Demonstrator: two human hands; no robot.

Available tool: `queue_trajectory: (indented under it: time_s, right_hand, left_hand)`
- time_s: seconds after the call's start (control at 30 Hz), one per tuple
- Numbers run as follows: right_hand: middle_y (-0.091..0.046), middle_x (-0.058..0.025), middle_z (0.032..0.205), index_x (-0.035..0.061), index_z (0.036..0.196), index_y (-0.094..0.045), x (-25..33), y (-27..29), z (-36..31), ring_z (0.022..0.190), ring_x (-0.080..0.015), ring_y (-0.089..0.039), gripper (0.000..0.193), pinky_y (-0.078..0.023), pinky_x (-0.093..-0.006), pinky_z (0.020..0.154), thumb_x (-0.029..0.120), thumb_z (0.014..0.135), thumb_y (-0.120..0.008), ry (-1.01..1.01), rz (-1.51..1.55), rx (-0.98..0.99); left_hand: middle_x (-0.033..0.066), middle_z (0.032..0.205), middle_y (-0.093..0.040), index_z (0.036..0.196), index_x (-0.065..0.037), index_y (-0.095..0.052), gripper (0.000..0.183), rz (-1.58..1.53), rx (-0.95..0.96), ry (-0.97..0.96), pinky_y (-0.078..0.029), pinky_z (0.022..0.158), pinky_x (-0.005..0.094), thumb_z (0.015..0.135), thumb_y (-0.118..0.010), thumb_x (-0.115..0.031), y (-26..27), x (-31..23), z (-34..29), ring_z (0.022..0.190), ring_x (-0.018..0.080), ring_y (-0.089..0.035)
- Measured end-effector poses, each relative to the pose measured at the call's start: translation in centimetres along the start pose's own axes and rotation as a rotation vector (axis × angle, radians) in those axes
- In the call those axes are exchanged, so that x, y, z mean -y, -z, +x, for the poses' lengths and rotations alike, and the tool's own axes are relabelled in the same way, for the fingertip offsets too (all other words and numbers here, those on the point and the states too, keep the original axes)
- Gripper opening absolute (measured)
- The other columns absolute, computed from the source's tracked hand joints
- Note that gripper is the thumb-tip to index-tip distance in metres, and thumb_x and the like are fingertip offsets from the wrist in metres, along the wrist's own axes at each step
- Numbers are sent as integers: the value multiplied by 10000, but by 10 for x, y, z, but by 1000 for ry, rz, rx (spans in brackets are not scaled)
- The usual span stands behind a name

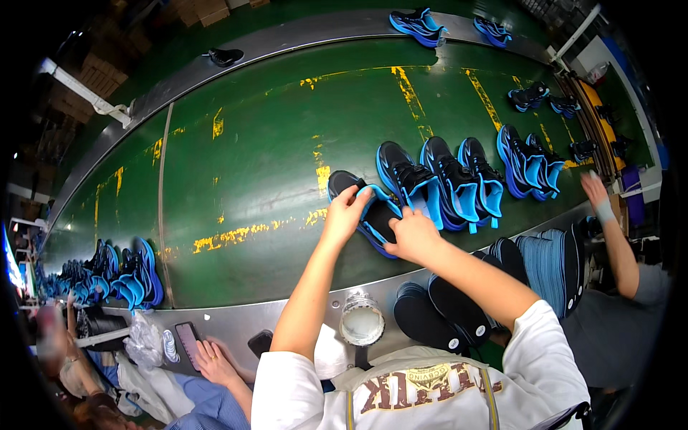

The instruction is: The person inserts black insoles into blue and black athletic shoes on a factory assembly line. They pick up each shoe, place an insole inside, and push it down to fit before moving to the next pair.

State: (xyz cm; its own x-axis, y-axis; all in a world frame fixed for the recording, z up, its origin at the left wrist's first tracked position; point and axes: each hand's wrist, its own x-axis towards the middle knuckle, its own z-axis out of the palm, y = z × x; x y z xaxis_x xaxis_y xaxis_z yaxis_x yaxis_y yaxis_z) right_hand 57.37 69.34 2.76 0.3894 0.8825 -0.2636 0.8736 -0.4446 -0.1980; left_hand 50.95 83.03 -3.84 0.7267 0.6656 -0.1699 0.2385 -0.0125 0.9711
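Note:
A black sneaker (342, 183) with bright blue lining and sole lies on the green conveyor belt, its toe pointing away from me to the left. My left hand (345, 212) pinches the edge of its opening near the tongue. With my right hand (416, 233) I grip the collar on the heel side, the fingertips partly hidden at the opening. Between my hands the dark inside of the shoe shows. Just right of it stand several matching sneakers (448, 178) in a row, their heels toward me.
Stacks of black and blue insoles (548, 265) sit along the near metal edge, right of a cup of white paste (361, 321) with a brush. Other sneakers (418, 27) rest on the far rail. Co-workers' hands (217, 364) are at the left and right (595, 188).

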Motion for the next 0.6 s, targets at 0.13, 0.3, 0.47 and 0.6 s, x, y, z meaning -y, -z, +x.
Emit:
queue_trajectory:
  time_s: [0.13, 0.3, 0.47, 0.6]
  right_hand:
    - [-545, -179, 838, 0, 752, -617, -17, -4, 22, 813, -298, -540, 205, -459, -363, 702, 166, 639, -577, 144, -65, 297]
    - [-540, -173, 839, 4, 738, -615, -18, -36, 30, 802, -279, -540, 159, -459, -353, 692, 90, 678, -495, 336, -127, 118]
    - [-537, -156, 861, 34, 713, -603, -26, -57, 41, 799, -256, -533, 146, -450, -338, 687, 113, 698, -480, 366, -187, 46]
    - [-536, -162, 959, 48, 808, -618, -18, -50, 51, 875, -247, -517, 184, -438, -315, 709, 127, 731, -471, 336, -311, 258]
  left_hand:
    - [-22, 543, -451, 987, -13, -561, 390, 6, 40, 37, -326, 463, 215, 761, -584, -330, 1, -7, -1, 512, 54, -391]
    - [-32, 505, -412, 862, -33, -584, 289, -48, 50, 49, -292, 436, 221, 773, -570, -308, 2, -1, 0, 484, 48, -349]
    - [-31, 507, -380, 756, -21, -543, 274, -28, 54, 14, -278, 432, 221, 797, -545, -291, 1, 2, 2, 495, 44, -323]
    - [-35, 525, -366, 749, -26, -536, 254, -57, 75, -22, -277, 447, 212, 814, -528, -271, 3, 3, 3, 523, 35, -316]
